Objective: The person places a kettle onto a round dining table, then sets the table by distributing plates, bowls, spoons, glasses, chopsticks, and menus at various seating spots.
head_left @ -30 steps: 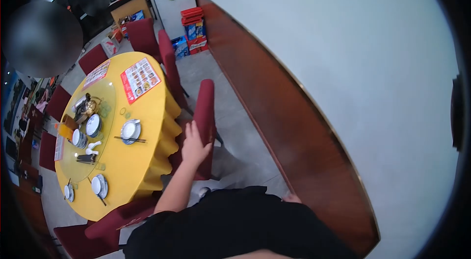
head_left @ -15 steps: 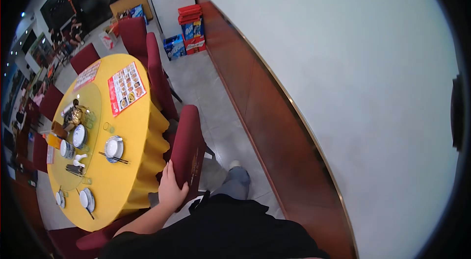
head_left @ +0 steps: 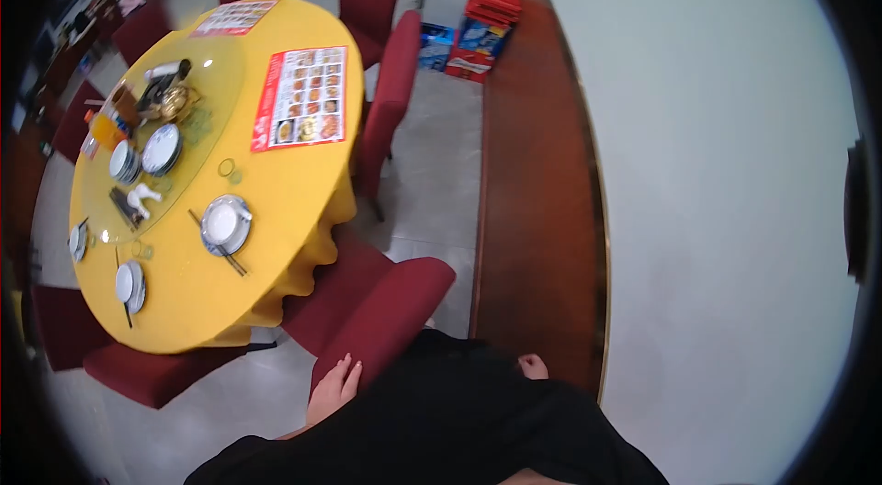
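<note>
My left hand [head_left: 335,390] rests with its fingers stretched out on the back of a dark red upholstered chair [head_left: 395,306]. This chair stands at an angle to the near right side of a round table with a yellow cloth [head_left: 285,200]. By my right hip, my right hand [head_left: 533,366] shows only in part past my black shirt. Its fingers look curled in, and I see nothing in them. Nearest the chair on the table lie a plate with a white bowl [head_left: 223,224] and a pair of chopsticks [head_left: 218,243].
A glass turntable [head_left: 213,81] bears a gold teapot [head_left: 175,103], stacked dishes [head_left: 162,149] and an orange bottle [head_left: 106,130]. A printed menu sheet [head_left: 308,97] lies at the right. A wood-panelled wall [head_left: 537,173] runs along my right. Red and blue boxes [head_left: 478,39] stand ahead.
My view has turned left and moved nearer the table. The chair under my left hand now stands at a different angle, its seat showing. My right hand has come into view.
</note>
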